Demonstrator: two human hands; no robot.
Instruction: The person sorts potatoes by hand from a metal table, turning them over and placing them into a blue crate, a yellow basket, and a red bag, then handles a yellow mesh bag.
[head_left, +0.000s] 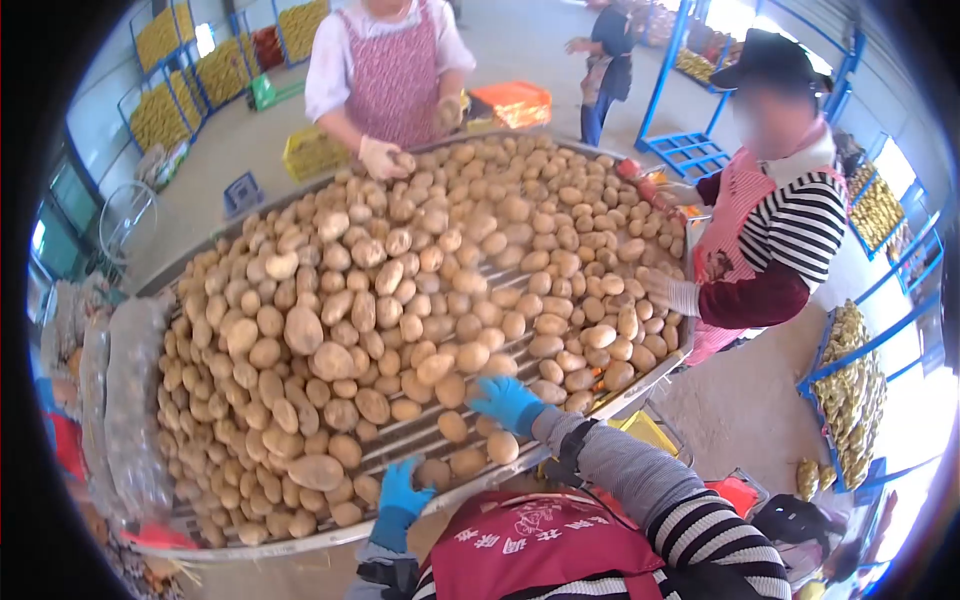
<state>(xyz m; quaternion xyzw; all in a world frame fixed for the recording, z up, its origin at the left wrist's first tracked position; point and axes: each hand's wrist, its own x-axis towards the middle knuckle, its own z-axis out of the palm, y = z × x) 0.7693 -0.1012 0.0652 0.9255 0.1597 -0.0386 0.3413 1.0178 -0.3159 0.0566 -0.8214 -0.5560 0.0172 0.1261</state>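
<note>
A large heap of potatoes (400,300) lies on a roller sorting table (640,385) that runs from lower left to upper right. My right hand (508,400), in a blue glove, reaches over the near rim with fingers spread above a few loose potatoes (452,426) on the bare rollers. My left hand (400,492), also blue-gloved, sits at the near rim beside a potato (432,472). Its fingers curl, and I cannot see whether they hold anything. My red apron (540,550) and striped sleeve fill the bottom of the view.
A person in a pink apron (395,70) stands at the far side, gloved hand (380,157) on the potatoes. Another person in a striped top (800,225) works at the right rim. Orange (512,102) and yellow crates (312,152) and blue racks (850,390) of bagged potatoes surround the table.
</note>
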